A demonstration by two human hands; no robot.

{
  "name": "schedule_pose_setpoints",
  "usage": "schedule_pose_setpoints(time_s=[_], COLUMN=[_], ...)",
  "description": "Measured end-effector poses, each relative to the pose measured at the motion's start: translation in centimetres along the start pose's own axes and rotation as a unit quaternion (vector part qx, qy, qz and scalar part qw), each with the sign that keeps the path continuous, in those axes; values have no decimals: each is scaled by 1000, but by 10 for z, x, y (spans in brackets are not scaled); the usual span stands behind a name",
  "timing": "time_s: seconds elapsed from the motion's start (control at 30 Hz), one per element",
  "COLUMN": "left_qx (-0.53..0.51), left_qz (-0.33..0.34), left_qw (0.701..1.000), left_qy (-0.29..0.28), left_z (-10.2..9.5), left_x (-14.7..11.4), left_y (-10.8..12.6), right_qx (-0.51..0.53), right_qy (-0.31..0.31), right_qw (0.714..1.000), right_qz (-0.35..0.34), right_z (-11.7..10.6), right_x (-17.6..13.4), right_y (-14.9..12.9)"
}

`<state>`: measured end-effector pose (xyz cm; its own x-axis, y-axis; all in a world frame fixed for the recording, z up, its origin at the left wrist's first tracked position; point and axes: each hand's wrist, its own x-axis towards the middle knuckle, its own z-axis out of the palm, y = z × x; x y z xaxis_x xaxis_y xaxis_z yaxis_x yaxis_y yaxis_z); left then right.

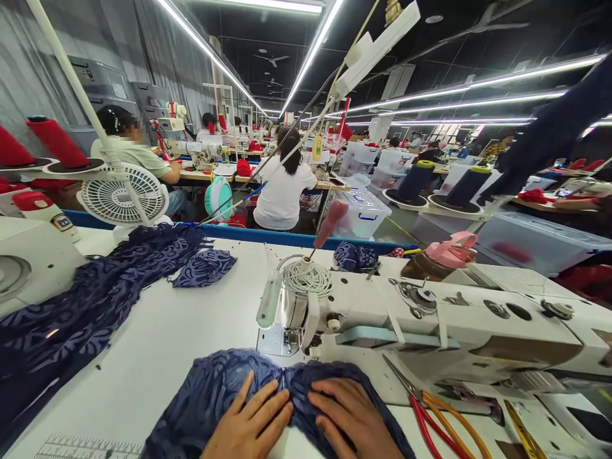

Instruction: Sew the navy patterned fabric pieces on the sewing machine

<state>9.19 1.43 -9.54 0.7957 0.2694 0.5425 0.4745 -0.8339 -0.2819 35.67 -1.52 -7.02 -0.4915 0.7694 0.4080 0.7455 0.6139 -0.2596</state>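
Flat, slightly parted fingers [259, 403] of the left hand [246, 426] and right hand [356, 414] rest on navy patterned fabric [189, 398], which lies beneath them, its long axis left to right. Just beyond its far edge stands the presser foot [291, 343], about equally near both hands. Scissors [414, 395] lie right on the tabletop [157, 341].

The ceiling [248, 32] is dark, with long bright lamps [314, 48] and fans [271, 61]. A grey curtain [109, 32] hangs at the left. Clear plastic boxes [373, 203] stand on the grey floor [402, 218]. Far at the right there is a window [447, 132].
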Motion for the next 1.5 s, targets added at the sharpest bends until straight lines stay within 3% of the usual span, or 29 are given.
schedule_pose_setpoints(time_s=[0.07,0.17,0.3,0.6,0.73,0.87,1.03,1.13,1.3,1.4,1.5], left_qx=[1,5,-3,-58,-52,-45,-65,-75,-77,-83,-96], left_qz=[3,3,-1,-63,-42,-45,-81,-96,-100,-108,-105], left_qw=[1000,1000,999,994,997,997,987,983,983,982,981], left_qy=[11,29,40,64,41,47,121,136,133,130,133], left_z=[1,4,4,8,5,3,16,22,22,19,18], left_x=[4,5,0,8,9,8,7,7,8,8,10], left_y=[0,4,6,-4,-7,-3,11,16,16,16,16], right_qx=[25,32,57,42,39,39,5,52,186,222,236], right_qy=[13,-30,-78,-73,-45,-106,-153,-168,-191,-167,-117], right_qw=[998,988,975,980,987,982,982,976,938,931,943], right_qz=[61,150,198,179,150,149,109,130,222,236,204], right_z=[7,27,43,42,44,43,43,36,21,24,36], right_x=[20,47,64,59,55,63,69,69,75,77,75], right_y=[-10,-18,-12,-10,-12,-16,-21,-20,-16,-17,-18])
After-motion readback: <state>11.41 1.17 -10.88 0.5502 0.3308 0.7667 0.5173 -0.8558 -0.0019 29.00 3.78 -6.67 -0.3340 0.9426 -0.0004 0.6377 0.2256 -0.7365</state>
